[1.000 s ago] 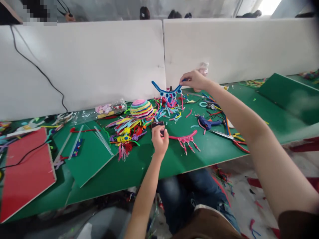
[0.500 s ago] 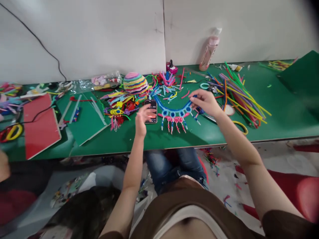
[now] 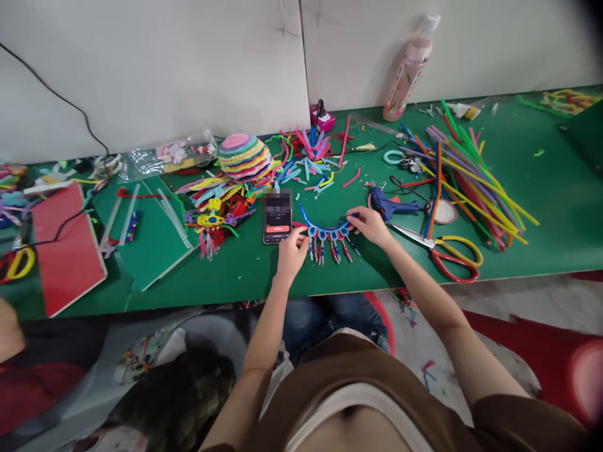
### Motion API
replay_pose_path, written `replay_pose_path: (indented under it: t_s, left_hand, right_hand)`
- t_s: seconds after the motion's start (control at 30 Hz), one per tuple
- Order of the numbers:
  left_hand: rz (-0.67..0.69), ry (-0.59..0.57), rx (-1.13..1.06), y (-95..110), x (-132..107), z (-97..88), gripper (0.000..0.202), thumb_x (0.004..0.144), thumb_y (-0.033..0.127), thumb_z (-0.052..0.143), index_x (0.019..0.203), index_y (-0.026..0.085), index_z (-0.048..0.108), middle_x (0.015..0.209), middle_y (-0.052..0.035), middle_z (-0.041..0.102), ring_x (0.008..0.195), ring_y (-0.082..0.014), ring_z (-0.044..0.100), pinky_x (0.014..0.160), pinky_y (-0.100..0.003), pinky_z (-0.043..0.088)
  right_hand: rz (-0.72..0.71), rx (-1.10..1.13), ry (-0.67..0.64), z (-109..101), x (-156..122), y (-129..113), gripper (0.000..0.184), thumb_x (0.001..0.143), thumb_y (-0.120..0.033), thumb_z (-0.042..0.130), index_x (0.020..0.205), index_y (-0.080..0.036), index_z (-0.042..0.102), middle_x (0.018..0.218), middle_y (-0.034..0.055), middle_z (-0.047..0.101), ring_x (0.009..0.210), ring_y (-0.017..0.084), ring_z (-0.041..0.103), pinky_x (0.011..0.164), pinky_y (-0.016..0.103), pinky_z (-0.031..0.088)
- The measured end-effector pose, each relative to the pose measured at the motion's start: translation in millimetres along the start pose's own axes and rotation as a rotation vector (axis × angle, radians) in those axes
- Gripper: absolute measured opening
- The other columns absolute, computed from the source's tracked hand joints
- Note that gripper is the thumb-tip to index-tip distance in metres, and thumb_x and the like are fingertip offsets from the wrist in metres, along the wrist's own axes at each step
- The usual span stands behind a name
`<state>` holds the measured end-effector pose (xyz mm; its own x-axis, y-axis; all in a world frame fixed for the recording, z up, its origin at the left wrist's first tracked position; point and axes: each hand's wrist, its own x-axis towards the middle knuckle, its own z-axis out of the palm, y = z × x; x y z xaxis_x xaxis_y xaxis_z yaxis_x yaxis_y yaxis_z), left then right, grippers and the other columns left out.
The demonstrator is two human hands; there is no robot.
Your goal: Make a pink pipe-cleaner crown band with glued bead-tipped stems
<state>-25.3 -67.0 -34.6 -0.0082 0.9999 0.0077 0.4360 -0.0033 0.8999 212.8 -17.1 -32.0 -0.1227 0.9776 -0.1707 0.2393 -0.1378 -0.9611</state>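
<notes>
A curved blue pipe-cleaner piece (image 3: 326, 230) with hanging tassels lies on the green table (image 3: 518, 245), laid over a pink one of the same shape. My left hand (image 3: 291, 248) pinches its left end. My right hand (image 3: 370, 225) holds its right end. A phone (image 3: 277, 216) lies just left of the piece, beside my left hand.
A blue glue gun (image 3: 391, 204) and red-handled scissors (image 3: 443, 249) lie right of my right hand. Long pipe cleaners (image 3: 471, 182) fan out at right. A striped dome (image 3: 245, 154), a pink bottle (image 3: 411, 66), green and red boards (image 3: 66, 245) and white partitions (image 3: 155, 69) surround.
My right hand brought the blue piece down from the air onto the pink one on the table. My left hand left the phone and took the piece's left end. The view tilted downward.
</notes>
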Motion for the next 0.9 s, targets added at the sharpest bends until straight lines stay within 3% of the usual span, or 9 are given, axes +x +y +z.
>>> replay_pose_path:
  t_s: [0.1, 0.2, 0.37, 0.5, 0.63, 0.73, 0.83, 0.9]
  left_hand:
    - [0.046, -0.001, 0.099, 2.4, -2.2, -3.4, 0.023, 0.087, 0.020, 0.051, 0.106, 0.017, 0.064, 0.087, -0.0062, 0.073, 0.075, -0.0163, 0.069, 0.073, -0.029, 0.054]
    - [-0.003, -0.008, 0.063, 6.4, -2.2, -8.3, 0.028, 0.093, 0.024, 0.042, 0.111, 0.016, 0.063, 0.090, -0.0067, 0.073, 0.069, -0.0144, 0.070, 0.064, -0.025, 0.053]
    - [-0.024, -0.045, -0.065, 8.6, -0.7, -11.5, 0.027, 0.087, 0.031, 0.057, 0.109, 0.018, 0.062, 0.085, -0.0038, 0.072, 0.068, -0.0139, 0.070, 0.067, -0.025, 0.056]
    - [0.009, -0.009, -0.112, 13.2, 9.3, -11.9, 0.026, 0.085, 0.033, 0.060, 0.107, 0.019, 0.061, 0.083, -0.0030, 0.071, 0.066, -0.0132, 0.069, 0.062, -0.025, 0.055]
    - [0.124, 0.084, -0.086, 24.5, 32.3, -13.8, 0.026, 0.087, 0.033, 0.058, 0.109, 0.018, 0.060, 0.087, -0.0045, 0.071, 0.068, -0.0124, 0.067, 0.065, -0.025, 0.054]
    - [0.205, 0.189, 0.102, 29.3, 45.9, -17.5, 0.019, 0.087, 0.026, 0.056, 0.102, 0.018, 0.064, 0.087, -0.0046, 0.070, 0.071, -0.0129, 0.064, 0.068, -0.026, 0.051]
    - [0.233, 0.290, 0.228, 25.8, 47.0, -22.5, 0.019, 0.081, 0.016, 0.058, 0.097, 0.018, 0.066, 0.086, -0.0035, 0.065, 0.063, -0.0106, 0.054, 0.068, -0.026, 0.048]
    - [0.232, 0.294, 0.123, 20.7, 41.6, -24.9, 0.027, 0.075, 0.009, 0.057, 0.098, 0.019, 0.067, 0.085, -0.0021, 0.060, 0.060, -0.0086, 0.047, 0.063, -0.024, 0.045]
  right_hand:
    - [-0.079, -0.080, -0.031, -1.2, 4.0, -2.1, 0.025, 0.078, -0.042, 0.063, 0.091, -0.020, 0.062, 0.064, 0.0012, 0.065, 0.062, 0.018, 0.067, 0.048, 0.026, 0.050]
    - [-0.118, -0.078, -0.079, -4.4, 7.1, -6.0, 0.029, 0.081, -0.044, 0.059, 0.094, -0.019, 0.062, 0.064, 0.0020, 0.065, 0.059, 0.017, 0.065, 0.047, 0.026, 0.048]
    - [-0.191, -0.091, -0.091, -11.3, 9.3, -18.2, 0.032, 0.084, -0.047, 0.056, 0.098, -0.018, 0.062, 0.064, 0.0011, 0.064, 0.055, 0.013, 0.061, 0.048, 0.024, 0.044]
    - [-0.255, -0.094, -0.083, -16.4, 19.1, -36.2, 0.035, 0.083, -0.049, 0.059, 0.100, -0.019, 0.062, 0.059, -0.0019, 0.058, 0.050, 0.011, 0.056, 0.046, 0.023, 0.041]
    - [-0.326, -0.083, 0.009, -19.1, 51.0, -49.5, 0.034, 0.083, -0.049, 0.061, 0.098, -0.020, 0.060, 0.058, -0.0025, 0.055, 0.053, 0.012, 0.058, 0.046, 0.022, 0.040]
    - [-0.359, -0.105, 0.054, -18.7, 85.2, -48.7, 0.028, 0.083, -0.045, 0.061, 0.095, -0.020, 0.060, 0.062, -0.0022, 0.055, 0.057, 0.013, 0.060, 0.051, 0.024, 0.044]
    - [-0.307, -0.182, 0.060, -17.1, 115.7, -42.6, 0.020, 0.086, -0.037, 0.057, 0.095, -0.019, 0.059, 0.063, -0.0017, 0.055, 0.058, 0.015, 0.061, 0.056, 0.028, 0.048]
    - [-0.240, -0.300, 0.078, -15.4, 127.7, -39.4, 0.019, 0.087, -0.030, 0.053, 0.098, -0.017, 0.059, 0.069, 0.0009, 0.059, 0.060, 0.017, 0.062, 0.060, 0.031, 0.050]
